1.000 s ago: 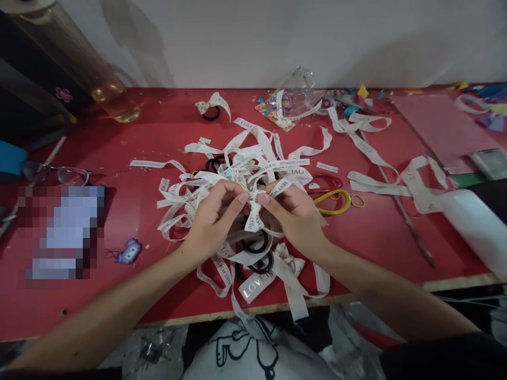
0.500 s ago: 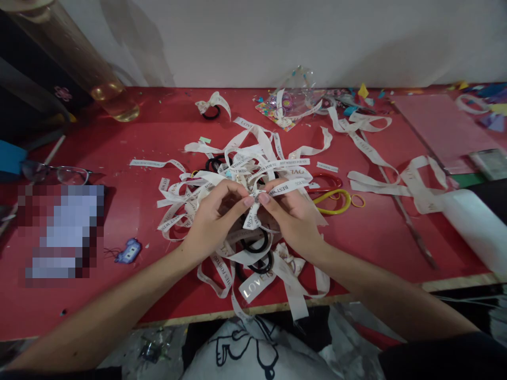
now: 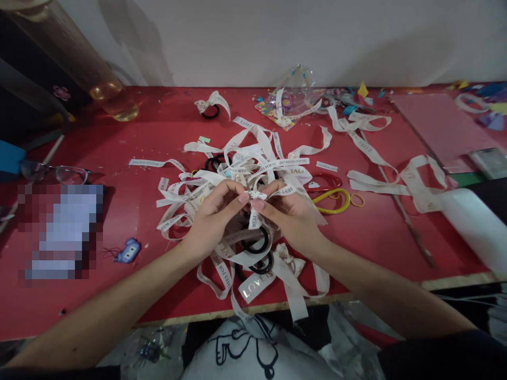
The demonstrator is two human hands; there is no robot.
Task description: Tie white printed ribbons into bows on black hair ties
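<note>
My left hand [image 3: 216, 214] pinches one side of a small knotted white ribbon [image 3: 255, 196] printed with "BEST WISHES FOR YOU". The other side of the knot is between the thumb and fingers of my right hand [image 3: 291, 214]. One ribbon end hangs below the knot, and another lies over my right fingers. Around and under both hands spreads a pile of printed white ribbons [image 3: 253, 138]. Black hair ties [image 3: 261, 262] lie just below the hands, among the ribbons. Whether a hair tie is inside the held knot, I cannot tell.
Yellow-handled scissors [image 3: 335, 201] lie right of the pile. Glasses [image 3: 71, 174], a blurred-out object [image 3: 65, 232] and a small purple item [image 3: 129, 250] are at the left. A bow on a black tie [image 3: 209, 108] sits farther back. A clear cylinder [image 3: 114, 100] stands back left.
The knot has turned between my fingertips. My right thumb has shifted slightly left and down, and the ribbon end over my right fingers now reaches less far right.
</note>
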